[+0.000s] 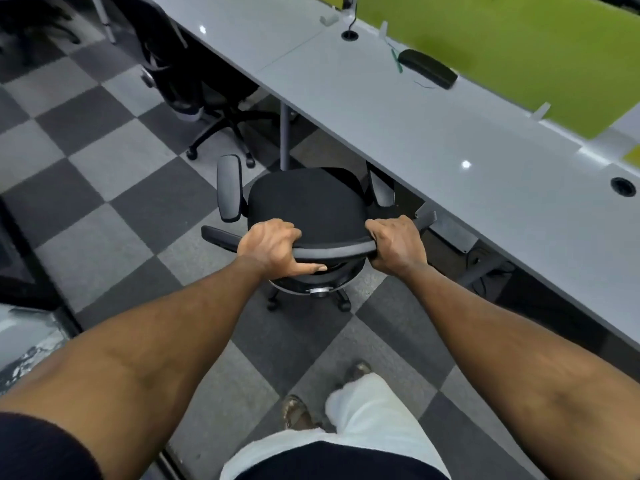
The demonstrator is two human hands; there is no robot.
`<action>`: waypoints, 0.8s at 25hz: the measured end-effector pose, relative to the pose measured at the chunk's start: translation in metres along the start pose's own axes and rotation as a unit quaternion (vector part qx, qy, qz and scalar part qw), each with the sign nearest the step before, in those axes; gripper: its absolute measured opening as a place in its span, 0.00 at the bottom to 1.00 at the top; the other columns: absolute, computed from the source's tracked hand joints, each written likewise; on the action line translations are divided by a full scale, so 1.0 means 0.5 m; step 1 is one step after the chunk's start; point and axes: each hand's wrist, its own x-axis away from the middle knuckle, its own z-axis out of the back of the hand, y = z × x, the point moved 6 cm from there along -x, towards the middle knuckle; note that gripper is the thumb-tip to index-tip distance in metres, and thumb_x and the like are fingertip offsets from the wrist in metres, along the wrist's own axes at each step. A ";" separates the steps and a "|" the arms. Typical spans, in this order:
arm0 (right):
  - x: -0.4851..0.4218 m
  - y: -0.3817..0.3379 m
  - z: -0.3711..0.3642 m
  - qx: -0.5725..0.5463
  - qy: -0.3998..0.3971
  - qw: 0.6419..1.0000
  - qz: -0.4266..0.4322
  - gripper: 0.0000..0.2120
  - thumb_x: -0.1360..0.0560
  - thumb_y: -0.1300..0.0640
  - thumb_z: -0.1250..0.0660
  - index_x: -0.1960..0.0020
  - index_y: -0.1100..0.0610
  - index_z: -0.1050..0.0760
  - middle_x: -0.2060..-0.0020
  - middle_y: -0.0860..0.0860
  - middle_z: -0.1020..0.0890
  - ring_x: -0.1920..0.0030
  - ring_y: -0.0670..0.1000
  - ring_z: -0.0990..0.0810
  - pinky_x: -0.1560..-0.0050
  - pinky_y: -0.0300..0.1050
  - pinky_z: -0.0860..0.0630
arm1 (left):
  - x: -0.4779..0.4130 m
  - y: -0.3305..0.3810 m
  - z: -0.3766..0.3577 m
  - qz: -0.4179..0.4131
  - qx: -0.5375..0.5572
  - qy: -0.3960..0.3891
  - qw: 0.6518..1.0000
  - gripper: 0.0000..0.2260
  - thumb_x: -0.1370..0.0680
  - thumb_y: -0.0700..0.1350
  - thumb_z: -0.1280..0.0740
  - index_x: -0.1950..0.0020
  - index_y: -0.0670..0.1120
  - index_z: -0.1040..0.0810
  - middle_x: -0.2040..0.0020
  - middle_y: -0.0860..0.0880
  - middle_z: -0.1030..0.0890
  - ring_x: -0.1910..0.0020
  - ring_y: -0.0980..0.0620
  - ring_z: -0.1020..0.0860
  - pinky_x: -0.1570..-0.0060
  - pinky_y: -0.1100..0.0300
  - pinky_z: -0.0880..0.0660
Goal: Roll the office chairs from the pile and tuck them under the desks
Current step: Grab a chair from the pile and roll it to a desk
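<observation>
A black office chair [306, 202] stands on the checkered carpet right in front of me, its seat facing the long grey desk [433, 133]. My left hand [270, 245] grips the top rail of the chair's backrest on the left. My right hand [398, 245] grips the same rail on the right. The chair's right armrest sits just under the desk edge; its left armrest [229, 188] is out in the open. The wheeled base shows below the backrest.
A second black chair [183, 74] is tucked under the desk further left. A desk leg [284, 136] stands just beyond my chair. A black case [427, 68] lies on the desk by the green divider [519, 46]. Cables hang under the desk at right.
</observation>
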 end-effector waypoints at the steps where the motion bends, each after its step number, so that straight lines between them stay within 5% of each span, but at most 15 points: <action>1: -0.006 -0.002 0.001 -0.001 0.002 1.000 -0.005 0.16 0.41 0.61 0.29 0.64 0.52 0.37 0.73 0.46 0.31 0.72 0.55 0.31 0.63 0.48 0.39 | -0.009 -0.007 0.002 -0.008 0.000 -0.002 1.000 0.35 0.34 0.86 0.47 0.60 0.53 0.30 0.59 0.56 0.27 0.51 0.51 0.22 0.54 0.55 0.28; 6: -0.064 -0.007 -0.009 0.006 0.004 1.000 -0.026 0.16 0.40 0.58 0.28 0.64 0.53 0.37 0.74 0.46 0.31 0.73 0.55 0.31 0.65 0.49 0.34 | -0.085 -0.069 0.009 -0.042 -0.015 -0.006 0.999 0.35 0.34 0.85 0.45 0.60 0.52 0.30 0.59 0.56 0.28 0.52 0.51 0.23 0.55 0.55 0.27; 12: -0.130 0.025 -0.020 0.024 -0.010 0.992 -0.122 0.19 0.39 0.55 0.25 0.65 0.51 0.37 0.74 0.46 0.32 0.73 0.53 0.32 0.63 0.47 0.40 | -0.211 -0.110 0.020 -0.108 -0.035 -0.013 0.993 0.36 0.34 0.86 0.47 0.61 0.52 0.30 0.61 0.56 0.28 0.57 0.51 0.27 0.56 0.54 0.25; 20: -0.199 -0.012 -0.018 0.008 -0.024 0.972 -0.235 0.18 0.40 0.60 0.26 0.64 0.51 0.36 0.74 0.45 0.32 0.74 0.51 0.33 0.63 0.48 0.33 | -0.336 -0.194 0.036 -0.214 -0.039 -0.010 0.976 0.37 0.35 0.87 0.48 0.64 0.52 0.32 0.64 0.56 0.29 0.60 0.51 0.27 0.60 0.53 0.24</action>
